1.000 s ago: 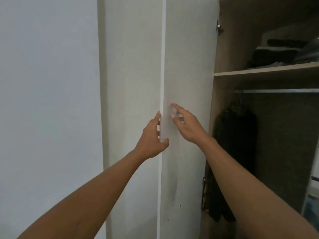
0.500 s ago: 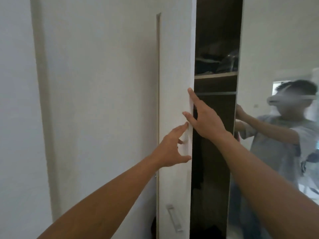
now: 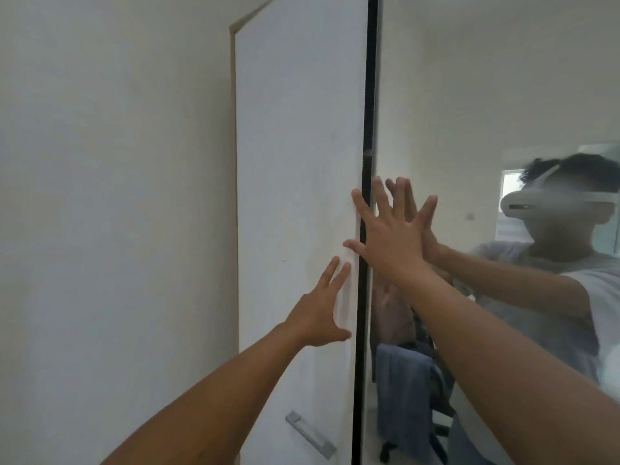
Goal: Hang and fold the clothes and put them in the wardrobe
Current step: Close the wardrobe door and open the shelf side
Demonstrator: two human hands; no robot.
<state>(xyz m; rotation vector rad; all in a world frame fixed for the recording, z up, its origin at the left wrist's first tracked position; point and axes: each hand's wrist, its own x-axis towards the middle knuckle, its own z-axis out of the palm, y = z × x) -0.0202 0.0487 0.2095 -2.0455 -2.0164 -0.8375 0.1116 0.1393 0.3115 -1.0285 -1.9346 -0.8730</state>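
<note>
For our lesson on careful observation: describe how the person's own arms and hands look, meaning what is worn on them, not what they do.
The left forearm and right forearm are bare to the picture's edge. The left hand and right hand show no gloves, rings, watch or bracelet. The mirror door reflects a light grey short-sleeved T-shirt.

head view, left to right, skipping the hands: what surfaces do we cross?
Wall → white wardrobe door → dark gap → mirrored door.
</note>
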